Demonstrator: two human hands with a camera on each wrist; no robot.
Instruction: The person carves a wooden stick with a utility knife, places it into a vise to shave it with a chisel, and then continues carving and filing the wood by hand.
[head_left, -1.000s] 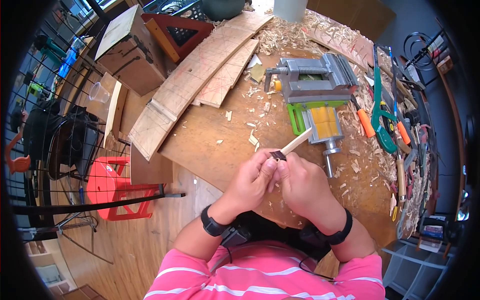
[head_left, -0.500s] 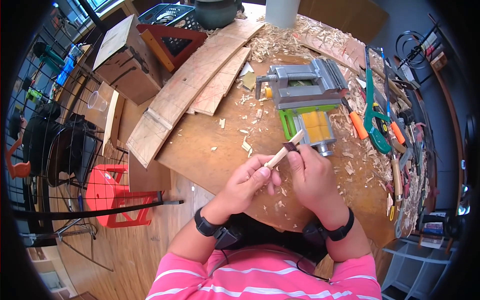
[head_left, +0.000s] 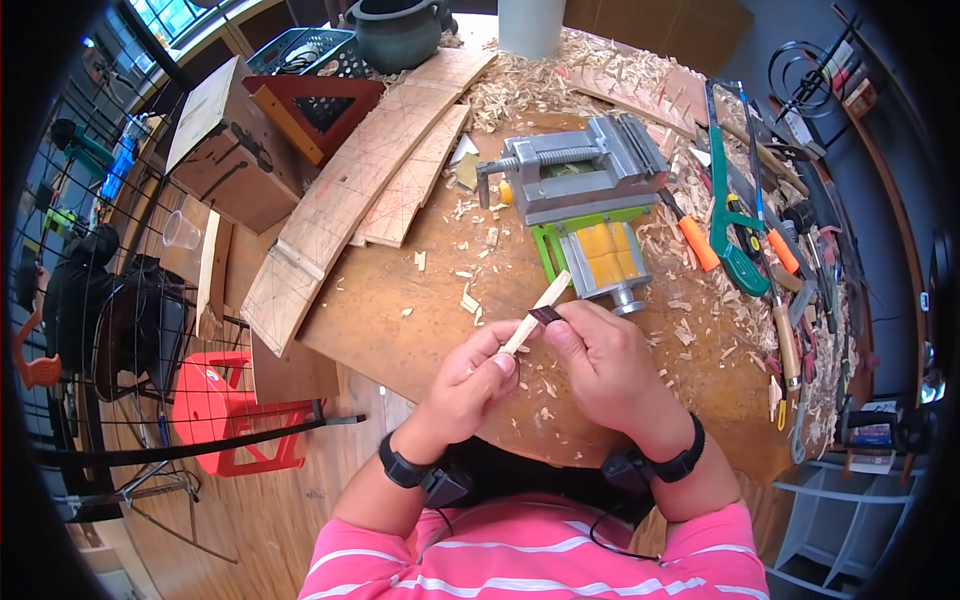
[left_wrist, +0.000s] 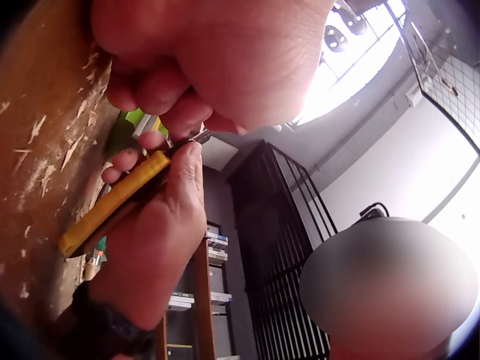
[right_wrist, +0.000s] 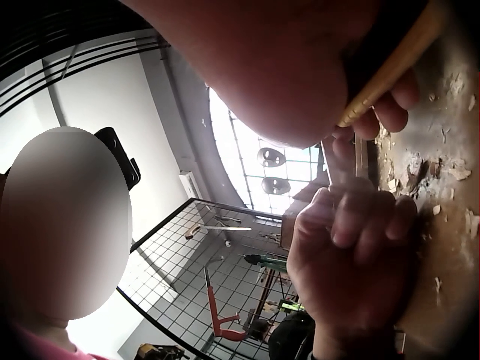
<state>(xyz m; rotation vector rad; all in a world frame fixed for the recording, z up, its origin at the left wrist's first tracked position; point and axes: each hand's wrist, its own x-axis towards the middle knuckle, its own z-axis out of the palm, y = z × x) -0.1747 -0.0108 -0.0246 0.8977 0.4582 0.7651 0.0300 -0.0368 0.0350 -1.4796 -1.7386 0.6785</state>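
In the head view the left hand (head_left: 468, 385) grips the lower end of a pale wooden stick (head_left: 524, 331). The stick slants up to the right. The right hand (head_left: 605, 365) pinches a small dark brown piece (head_left: 546, 315) against the stick, a little below its upper tip. In the left wrist view a yellow bar-like thing (left_wrist: 116, 204) lies in the right hand (left_wrist: 154, 225); the head view does not show it. Seen from the right wrist, the left hand (right_wrist: 352, 247) has curled fingers, and the yellow thing (right_wrist: 390, 75) runs beneath the right hand (right_wrist: 270, 67).
A grey vise (head_left: 580, 175) stands beyond the hands. Long boards (head_left: 350, 190) lie at the left of the table (head_left: 400, 325). A green-handled saw (head_left: 740, 265), orange-handled tools (head_left: 697, 243) and wood shavings (head_left: 515, 90) are spread at the right and back. A red stool (head_left: 205, 415) stands lower left.
The hands, close together a second ago, have moved apart, baring more of the stick. Since half a second ago the dark piece has shifted from near the tip down the stick. The head view has also shifted.
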